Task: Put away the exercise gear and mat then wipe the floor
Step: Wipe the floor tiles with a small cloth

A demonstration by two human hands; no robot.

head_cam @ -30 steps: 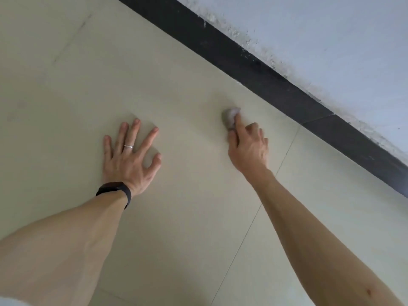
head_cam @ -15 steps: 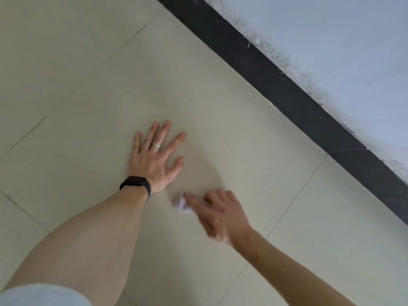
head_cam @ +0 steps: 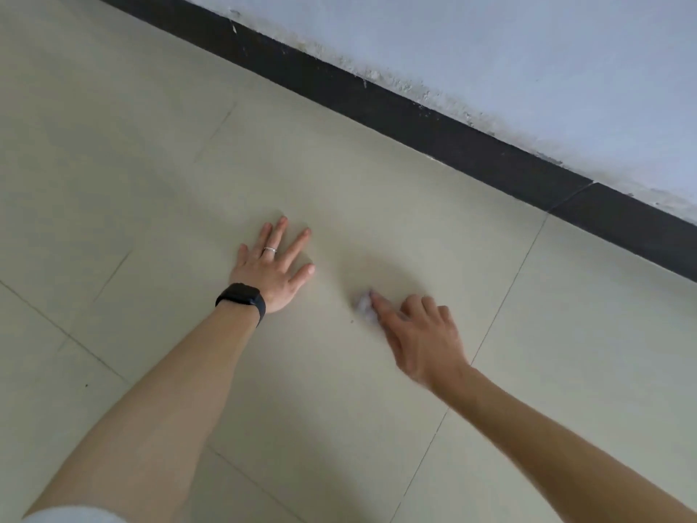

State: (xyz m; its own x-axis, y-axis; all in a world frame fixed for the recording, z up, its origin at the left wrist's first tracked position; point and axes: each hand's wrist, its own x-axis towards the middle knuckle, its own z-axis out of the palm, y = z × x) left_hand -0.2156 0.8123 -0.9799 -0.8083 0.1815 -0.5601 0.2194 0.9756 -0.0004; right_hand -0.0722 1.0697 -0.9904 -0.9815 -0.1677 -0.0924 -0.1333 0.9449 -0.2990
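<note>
My left hand (head_cam: pixel 275 268) lies flat on the pale tiled floor (head_cam: pixel 339 409), fingers spread, with a ring on one finger and a black band at the wrist. To its right, my right hand (head_cam: pixel 422 337) presses a small crumpled whitish wipe (head_cam: pixel 364 305) against the floor under its fingertips. Most of the wipe is hidden under the fingers. No exercise gear or mat is in view.
A black skirting strip (head_cam: pixel 433 134) runs diagonally along the foot of a pale blue-white wall (head_cam: pixel 528 50) beyond the hands. Thin grout lines cross the floor. A tiny dark speck (head_cam: pixel 352 321) lies beside the wipe.
My right hand swept the wipe from near the skirting back toward me, then a little away from my left hand. My left hand stayed flat on the floor.
</note>
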